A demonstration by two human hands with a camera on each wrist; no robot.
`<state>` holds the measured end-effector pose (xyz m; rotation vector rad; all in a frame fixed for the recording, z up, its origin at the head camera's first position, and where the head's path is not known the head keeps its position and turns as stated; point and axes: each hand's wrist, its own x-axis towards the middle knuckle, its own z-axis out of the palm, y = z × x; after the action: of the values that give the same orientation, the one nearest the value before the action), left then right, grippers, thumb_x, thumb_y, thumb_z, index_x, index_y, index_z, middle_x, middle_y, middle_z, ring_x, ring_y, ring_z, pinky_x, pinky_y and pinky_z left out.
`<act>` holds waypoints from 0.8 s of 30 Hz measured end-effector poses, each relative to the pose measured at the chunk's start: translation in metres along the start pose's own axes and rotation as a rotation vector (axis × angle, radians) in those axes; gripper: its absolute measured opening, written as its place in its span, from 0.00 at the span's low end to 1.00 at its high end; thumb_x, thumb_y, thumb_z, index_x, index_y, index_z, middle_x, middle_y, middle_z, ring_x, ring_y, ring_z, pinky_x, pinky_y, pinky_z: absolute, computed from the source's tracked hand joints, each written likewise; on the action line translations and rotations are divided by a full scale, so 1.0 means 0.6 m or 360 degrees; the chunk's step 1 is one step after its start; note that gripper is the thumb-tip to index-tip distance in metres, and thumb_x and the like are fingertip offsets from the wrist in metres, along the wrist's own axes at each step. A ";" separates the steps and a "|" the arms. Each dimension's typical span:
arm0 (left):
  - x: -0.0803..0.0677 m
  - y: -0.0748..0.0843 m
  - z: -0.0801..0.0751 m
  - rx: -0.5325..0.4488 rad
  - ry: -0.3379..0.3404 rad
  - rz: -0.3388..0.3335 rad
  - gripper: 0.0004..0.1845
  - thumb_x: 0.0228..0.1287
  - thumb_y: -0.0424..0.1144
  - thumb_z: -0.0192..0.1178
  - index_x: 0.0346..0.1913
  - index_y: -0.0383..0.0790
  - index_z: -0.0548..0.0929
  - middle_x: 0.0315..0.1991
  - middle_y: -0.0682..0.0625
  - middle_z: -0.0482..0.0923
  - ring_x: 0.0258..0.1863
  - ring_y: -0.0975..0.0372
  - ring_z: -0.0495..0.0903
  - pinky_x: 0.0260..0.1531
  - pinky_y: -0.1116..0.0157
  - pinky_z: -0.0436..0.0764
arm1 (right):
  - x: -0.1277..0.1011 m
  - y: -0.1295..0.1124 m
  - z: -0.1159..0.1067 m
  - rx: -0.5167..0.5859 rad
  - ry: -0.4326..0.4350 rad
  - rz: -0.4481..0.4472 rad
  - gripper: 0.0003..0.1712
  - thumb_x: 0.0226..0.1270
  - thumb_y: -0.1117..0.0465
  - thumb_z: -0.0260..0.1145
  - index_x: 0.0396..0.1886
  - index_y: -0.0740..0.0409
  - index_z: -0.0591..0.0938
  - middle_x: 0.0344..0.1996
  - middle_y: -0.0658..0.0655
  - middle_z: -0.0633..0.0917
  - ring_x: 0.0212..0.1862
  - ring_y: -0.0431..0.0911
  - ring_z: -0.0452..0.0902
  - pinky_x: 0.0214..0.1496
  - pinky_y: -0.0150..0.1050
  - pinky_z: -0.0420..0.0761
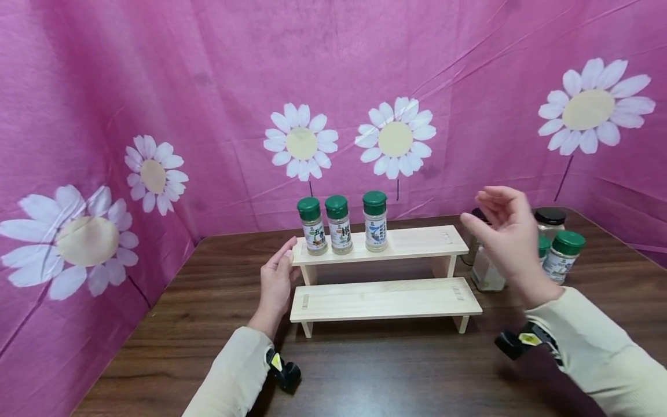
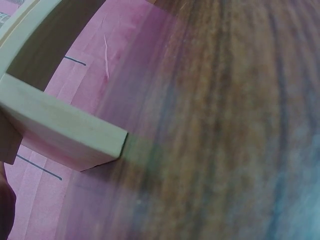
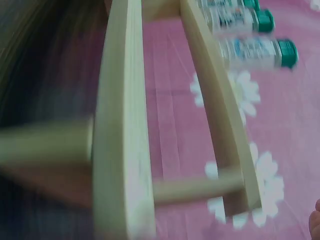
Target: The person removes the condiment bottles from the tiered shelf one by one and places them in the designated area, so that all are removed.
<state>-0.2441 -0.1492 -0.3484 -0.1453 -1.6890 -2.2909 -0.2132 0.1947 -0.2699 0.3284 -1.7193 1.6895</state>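
A two-step rack (image 1: 385, 298) of pale, unfinished wood stands near the back of the dark, wood-grained tabletop (image 1: 365, 370), its flat planks resting on short square legs. On the upper step, toward its left end, three small spice bottles (image 1: 340, 225) stand upright in a row, each clear and cylindrical with a green screw cap and a printed label. The left hand (image 1: 277, 281) rests against the left end of the upper plank, fingers straight and relaxed, thumb at the plank's edge. The right hand (image 1: 502, 231) hovers in the air off the rack's right end, loose and unclenched, holding nothing. Just behind it stand more bottles: green-capped ones (image 1: 564, 256), a black-lidded glass jar (image 1: 550, 221) and a pale one (image 1: 487, 272) partly hidden by the hand. A creased pink cloth (image 1: 208, 87) printed with white daisies hangs all around.
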 end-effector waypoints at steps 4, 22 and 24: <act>-0.001 -0.001 0.001 0.0005 0.0003 0.0000 0.22 0.68 0.30 0.42 0.62 0.27 0.68 0.61 0.34 0.67 0.42 0.68 0.79 0.45 0.68 0.79 | -0.009 -0.004 0.037 -0.0029 -0.0156 -0.0051 0.26 0.52 0.79 0.63 0.49 0.56 0.73 0.44 0.46 0.76 0.50 0.36 0.72 0.58 0.23 0.69; 0.000 0.000 0.001 -0.0003 0.0002 -0.0002 0.21 0.68 0.31 0.43 0.62 0.26 0.67 0.61 0.33 0.67 0.43 0.69 0.79 0.44 0.70 0.79 | -0.041 0.009 0.135 -0.0205 -0.0610 0.0228 0.39 0.58 0.67 0.66 0.69 0.63 0.61 0.64 0.66 0.67 0.65 0.55 0.63 0.62 0.39 0.68; -0.001 0.001 0.001 0.0002 0.0008 -0.0002 0.21 0.68 0.31 0.43 0.62 0.26 0.67 0.61 0.33 0.67 0.43 0.69 0.79 0.44 0.70 0.79 | -0.043 0.010 0.142 -0.0179 -0.0620 0.0251 0.40 0.58 0.67 0.65 0.69 0.62 0.60 0.64 0.66 0.67 0.65 0.55 0.62 0.62 0.39 0.68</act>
<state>-0.2437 -0.1487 -0.3476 -0.1385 -1.6887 -2.2894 -0.2231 0.1072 -0.2831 0.5072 -2.1645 1.7125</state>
